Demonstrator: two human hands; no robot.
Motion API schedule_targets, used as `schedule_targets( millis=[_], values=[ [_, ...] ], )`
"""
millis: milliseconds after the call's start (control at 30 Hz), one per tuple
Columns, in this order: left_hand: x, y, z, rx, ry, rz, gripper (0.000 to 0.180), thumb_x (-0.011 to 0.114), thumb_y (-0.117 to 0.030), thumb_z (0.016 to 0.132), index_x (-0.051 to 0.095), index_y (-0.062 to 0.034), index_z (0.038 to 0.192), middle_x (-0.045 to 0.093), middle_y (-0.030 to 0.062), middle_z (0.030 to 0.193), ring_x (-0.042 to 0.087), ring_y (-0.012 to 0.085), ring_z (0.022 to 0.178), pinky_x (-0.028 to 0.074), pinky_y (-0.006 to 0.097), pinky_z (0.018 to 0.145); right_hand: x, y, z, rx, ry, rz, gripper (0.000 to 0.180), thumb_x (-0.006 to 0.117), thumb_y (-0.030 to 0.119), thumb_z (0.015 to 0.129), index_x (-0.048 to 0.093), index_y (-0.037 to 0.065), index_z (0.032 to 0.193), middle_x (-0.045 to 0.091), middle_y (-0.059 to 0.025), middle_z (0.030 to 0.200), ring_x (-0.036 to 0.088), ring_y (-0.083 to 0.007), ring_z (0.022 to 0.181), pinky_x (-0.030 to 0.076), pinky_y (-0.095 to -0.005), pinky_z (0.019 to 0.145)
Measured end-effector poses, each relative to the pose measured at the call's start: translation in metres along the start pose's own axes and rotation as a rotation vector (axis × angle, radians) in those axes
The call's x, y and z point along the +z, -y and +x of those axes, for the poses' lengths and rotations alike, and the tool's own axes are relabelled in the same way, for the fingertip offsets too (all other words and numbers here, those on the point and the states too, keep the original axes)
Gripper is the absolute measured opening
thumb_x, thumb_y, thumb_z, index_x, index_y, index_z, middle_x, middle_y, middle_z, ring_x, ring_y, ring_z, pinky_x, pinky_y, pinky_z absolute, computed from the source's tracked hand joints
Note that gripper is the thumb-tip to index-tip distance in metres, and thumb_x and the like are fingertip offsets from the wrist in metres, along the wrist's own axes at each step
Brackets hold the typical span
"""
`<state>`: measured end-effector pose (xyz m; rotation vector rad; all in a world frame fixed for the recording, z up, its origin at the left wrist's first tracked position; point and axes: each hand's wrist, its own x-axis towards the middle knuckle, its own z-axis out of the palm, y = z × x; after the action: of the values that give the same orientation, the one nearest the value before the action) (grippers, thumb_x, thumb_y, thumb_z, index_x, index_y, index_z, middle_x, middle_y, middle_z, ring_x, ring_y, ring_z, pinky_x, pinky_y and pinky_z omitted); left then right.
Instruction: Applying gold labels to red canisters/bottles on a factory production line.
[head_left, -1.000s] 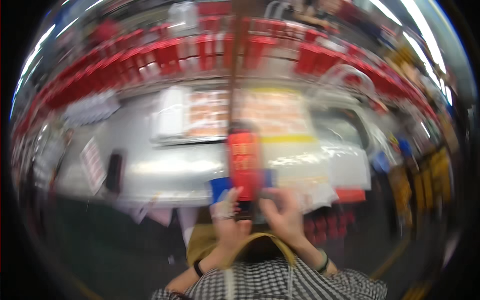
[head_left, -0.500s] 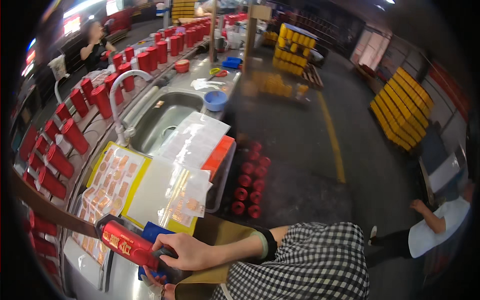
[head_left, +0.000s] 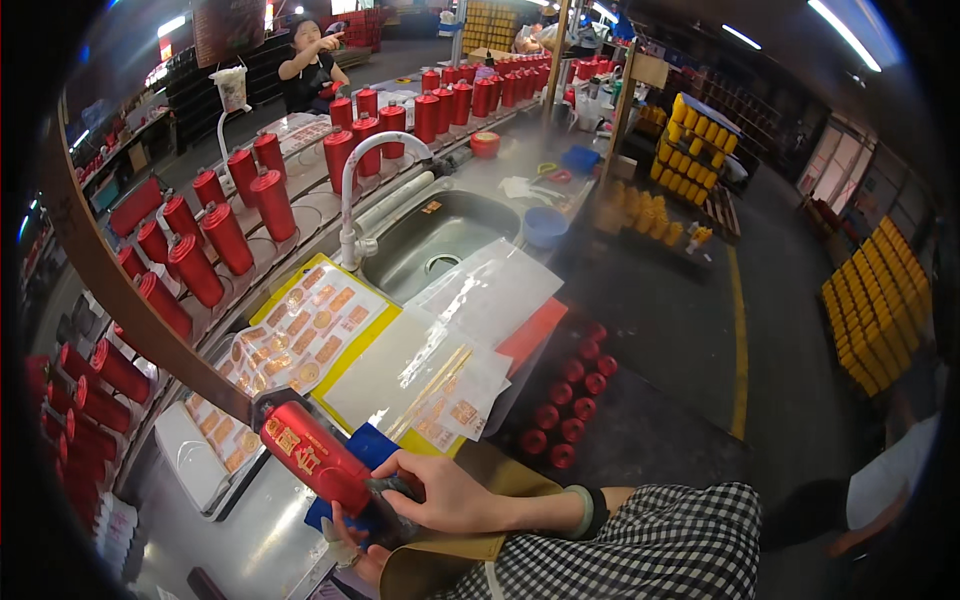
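Observation:
A red bottle (head_left: 312,455) with gold lettering lies tilted, its far end in a dark angular holder (head_left: 268,402). My right hand (head_left: 440,492) is closed on a small dark grey pad (head_left: 392,486) at the bottle's near end. Under that end is my left hand (head_left: 362,555), partly hidden in shadow; its visible fingers stretch up towards the bottle. Whether they bear its weight is not clear. Blue pieces (head_left: 372,446) stick out beside and below the bottle. Gold decal sheets (head_left: 305,325) and clear film (head_left: 395,365) lie on a yellow board (head_left: 285,300) just beyond.
A steel sink (head_left: 440,225) with a white curved tap (head_left: 350,190) lies ahead. Rows of red bottles (head_left: 270,205) stand along the left. More red bottles (head_left: 560,415) are grouped low on the right. A person (head_left: 310,75) across the bench points; another (head_left: 890,480) is at far right.
The view has swung left and up, so the scene sits lower and further right. My hands remain at the bottle's near end. The person across the bench now stretches an arm out, pointing.

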<state>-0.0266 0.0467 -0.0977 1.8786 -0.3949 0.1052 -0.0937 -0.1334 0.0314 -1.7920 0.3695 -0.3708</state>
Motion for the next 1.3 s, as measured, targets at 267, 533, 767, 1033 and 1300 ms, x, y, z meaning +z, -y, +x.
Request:
schedule_targets(
  millis=[267, 533, 767, 1033, 1300],
  values=[
    [0.000, -0.032, 0.001, -0.037, 0.058, 0.009, 0.079, 0.044, -0.056, 0.094, 0.046, -0.0020, 0.151, 0.057, 0.0082, 0.123, 0.046, 0.0175, 0.092, 0.042, 0.031, 0.084, -0.001, 0.000, 0.002, -0.021, 0.030, 0.005, 0.024, 0.067, 0.013, 0.091, 0.062, 0.001, 0.112, 0.055, -0.0074, 0.070, 0.054, -0.0164, 0.062, 0.044, -0.0335, 0.059],
    [0.000, -0.030, 0.006, -0.024, 0.092, 0.079, 0.085, 0.034, -0.067, 0.095, 0.044, -0.0053, 0.153, 0.056, 0.0095, 0.124, 0.046, 0.0185, 0.091, 0.042, 0.030, 0.083, 0.001, -0.005, 0.003, -0.012, 0.039, 0.000, 0.025, 0.067, 0.013, 0.093, 0.062, 0.002, 0.115, 0.053, -0.0022, 0.071, 0.051, -0.0098, 0.065, 0.042, -0.0283, 0.060],
    [-0.004, -0.006, 0.001, 0.050, 0.058, 0.037, 0.071, 0.056, -0.029, 0.087, 0.044, -0.0177, 0.156, 0.054, 0.0020, 0.124, 0.043, 0.0111, 0.084, 0.042, 0.027, 0.083, 0.004, -0.014, 0.005, 0.012, 0.047, 0.032, 0.025, 0.067, 0.015, 0.094, 0.062, 0.002, 0.115, 0.052, -0.0009, 0.071, 0.050, -0.0091, 0.065, 0.042, -0.0281, 0.060],
    [-0.017, -0.013, 0.013, -0.079, 0.213, 0.153, 0.083, 0.042, -0.061, 0.096, 0.041, -0.0015, 0.153, 0.052, 0.0133, 0.143, 0.051, 0.0209, 0.105, 0.044, 0.035, 0.093, -0.009, -0.013, 0.013, -0.029, -0.004, 0.028, 0.025, 0.068, 0.015, 0.094, 0.063, 0.003, 0.115, 0.052, 0.0004, 0.071, 0.049, -0.0075, 0.063, 0.041, -0.0267, 0.059],
    [-0.017, -0.077, 0.085, 0.379, 0.115, 0.403, 0.093, 0.028, -0.080, 0.095, 0.056, -0.0048, 0.143, 0.029, 0.0245, 0.161, 0.028, 0.0370, 0.147, 0.026, 0.045, 0.117, -0.013, -0.020, 0.013, 0.003, -0.025, 0.030, 0.025, 0.067, 0.013, 0.095, 0.064, 0.003, 0.118, 0.051, 0.0014, 0.070, 0.048, -0.0057, 0.062, 0.041, -0.0258, 0.057]
  ],
)
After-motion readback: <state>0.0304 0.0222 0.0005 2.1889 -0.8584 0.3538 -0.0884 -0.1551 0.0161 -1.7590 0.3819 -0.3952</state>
